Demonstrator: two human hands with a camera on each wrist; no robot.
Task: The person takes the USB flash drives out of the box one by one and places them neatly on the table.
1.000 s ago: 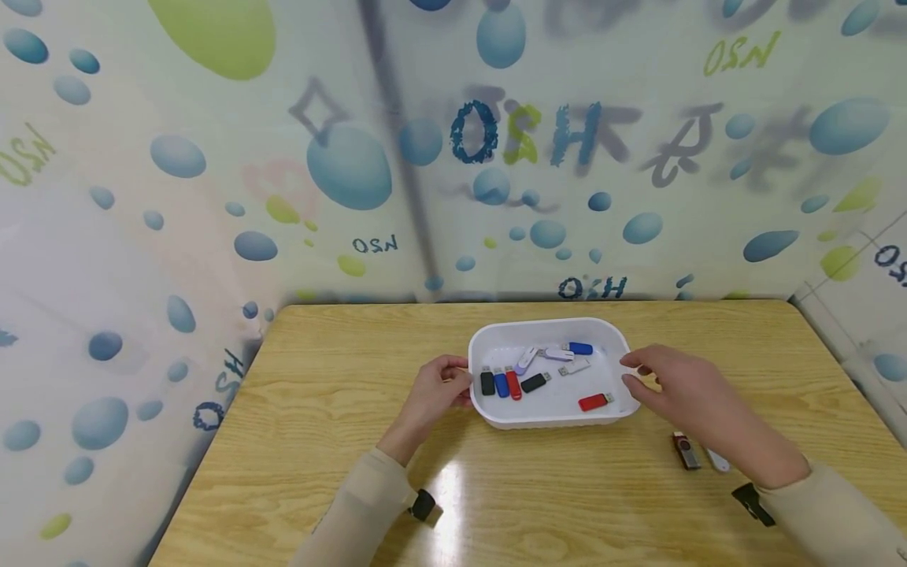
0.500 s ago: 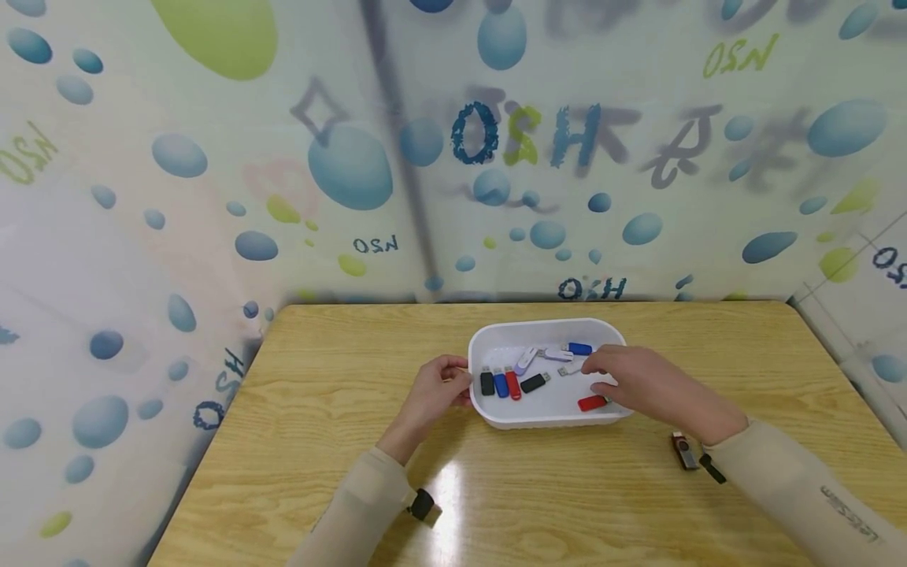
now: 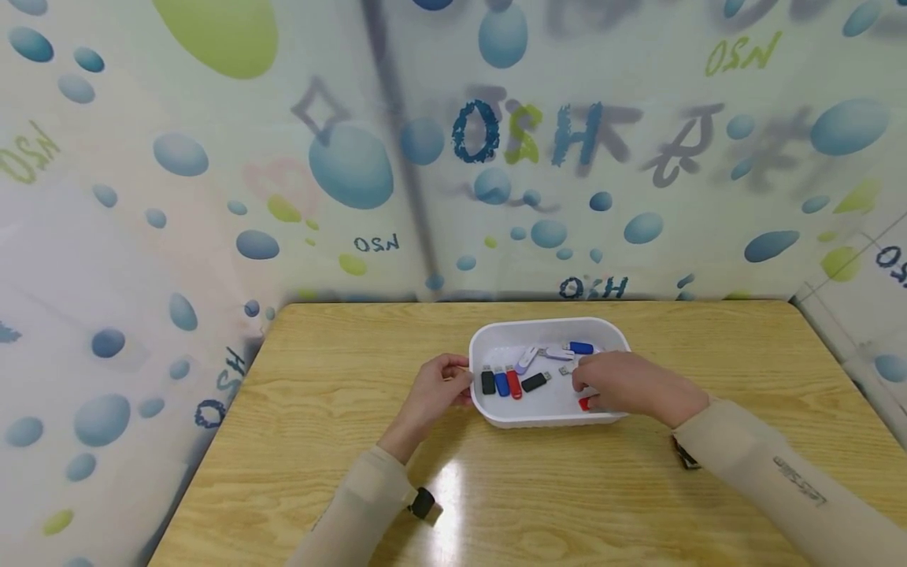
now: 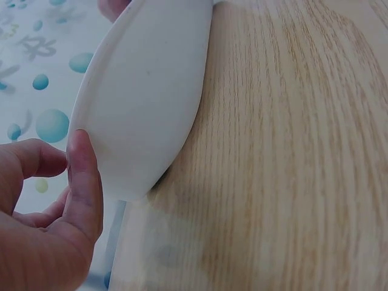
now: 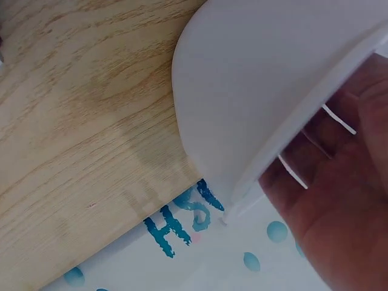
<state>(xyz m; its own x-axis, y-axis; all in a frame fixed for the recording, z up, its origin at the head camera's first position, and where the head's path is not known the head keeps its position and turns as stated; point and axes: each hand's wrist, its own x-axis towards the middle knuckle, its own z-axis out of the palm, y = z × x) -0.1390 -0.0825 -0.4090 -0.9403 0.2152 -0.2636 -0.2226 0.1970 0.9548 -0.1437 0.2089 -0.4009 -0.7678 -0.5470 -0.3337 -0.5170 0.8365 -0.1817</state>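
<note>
In the head view a white plastic tray (image 3: 549, 421) stands on the wooden table. My left hand (image 3: 434, 387) grips its left rim, and in the left wrist view the thumb (image 4: 83, 176) presses the outer wall. Over the tray's right part is my right hand (image 3: 627, 383), its fingers bent down toward a red USB stick (image 3: 584, 403), mostly covered by the thumb. A clear USB stick (image 3: 565, 370) shows just past the fingertips. At the tray's left, black (image 3: 488, 383), blue (image 3: 501, 384) and red (image 3: 513, 384) USB sticks stand side by side.
Also in the tray lie a black USB stick (image 3: 534, 383), two pale ones, including one pale USB stick (image 3: 527, 360), and a blue USB stick (image 3: 581, 347). A dark swivel USB stick (image 3: 685, 454) lies on the table, partly under the right sleeve. A patterned curtain (image 3: 425, 197) hangs behind.
My right hand has moved left from the tray's right rim to over its inside, and lower toward the red USB stick. The left hand and tray have stayed put.
</note>
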